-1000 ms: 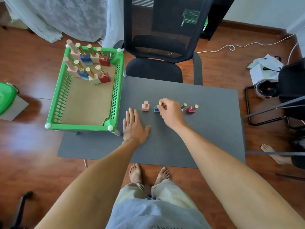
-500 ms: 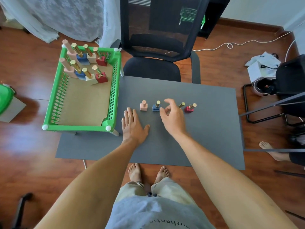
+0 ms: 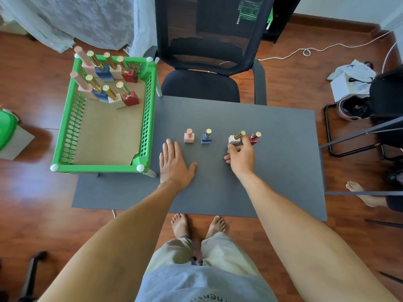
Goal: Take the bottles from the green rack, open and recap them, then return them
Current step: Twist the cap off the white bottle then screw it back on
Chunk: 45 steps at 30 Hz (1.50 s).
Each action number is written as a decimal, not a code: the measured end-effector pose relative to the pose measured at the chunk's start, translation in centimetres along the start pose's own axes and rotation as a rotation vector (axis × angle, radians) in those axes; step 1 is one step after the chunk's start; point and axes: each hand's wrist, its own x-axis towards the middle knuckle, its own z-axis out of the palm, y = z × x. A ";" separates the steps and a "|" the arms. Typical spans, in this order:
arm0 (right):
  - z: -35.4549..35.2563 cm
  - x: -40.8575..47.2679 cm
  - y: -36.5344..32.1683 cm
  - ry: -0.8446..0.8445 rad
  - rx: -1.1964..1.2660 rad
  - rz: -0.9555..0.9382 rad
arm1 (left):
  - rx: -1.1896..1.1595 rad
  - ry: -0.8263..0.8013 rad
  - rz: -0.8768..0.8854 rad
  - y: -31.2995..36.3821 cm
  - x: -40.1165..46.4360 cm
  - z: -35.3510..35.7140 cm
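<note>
**Bottles on bench: four in a row**

Bottles pink point(image 3: 188, 136), blue point(image 3: 206, 137), white point(image 3: 235, 138) and red point(image 3: 254, 137) stand on the grey bench point(image 3: 283, 166). Eight more stand in the green rack point(image 3: 150, 101). No bottle label is legible. Left hand point(image 3: 174, 164) lies flat, fingers straight. Right hand point(image 3: 241, 156) is loosely curled, fingertips touching the white bottle; a grip cannot be confirmed.

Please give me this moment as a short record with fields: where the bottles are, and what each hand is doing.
bottles on table: four in a row, pink bottle, blue bottle, white bottle, red bottle
bottles in rack: eight, in two rows at the far end of the green rack
left hand: flat on the grey table, fingers straight, holding nothing
right hand: at the white bottle, fingers curled beside its base; grip cannot be told
</note>
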 end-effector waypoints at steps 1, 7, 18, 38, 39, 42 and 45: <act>0.0 0.2 0.0 -0.002 -0.001 0.002 | 0.000 -0.001 0.004 -0.1 0.0 0.0; -0.3 -0.3 -0.2 -0.034 0.013 -0.015 | 0.001 -0.016 0.016 0.0 -0.2 -0.6; -1.2 -4.3 -4.2 -0.130 0.017 -0.164 | -0.185 0.008 -0.095 2.4 -1.0 -6.7; -2.9 -8.5 -8.9 -0.364 -0.009 -0.340 | -0.521 0.142 0.271 4.5 -5.2 -10.1; -3.3 -8.4 -9.2 -0.338 -0.001 -0.357 | -0.511 0.153 0.272 4.4 -5.1 -10.2; -4.3 -8.0 -10.1 -0.276 -0.008 -0.433 | -0.477 0.184 0.295 4.2 -5.0 -10.6; -4.8 -7.4 -10.6 -0.285 -0.069 -0.475 | -0.415 0.210 0.335 4.2 -4.8 -10.8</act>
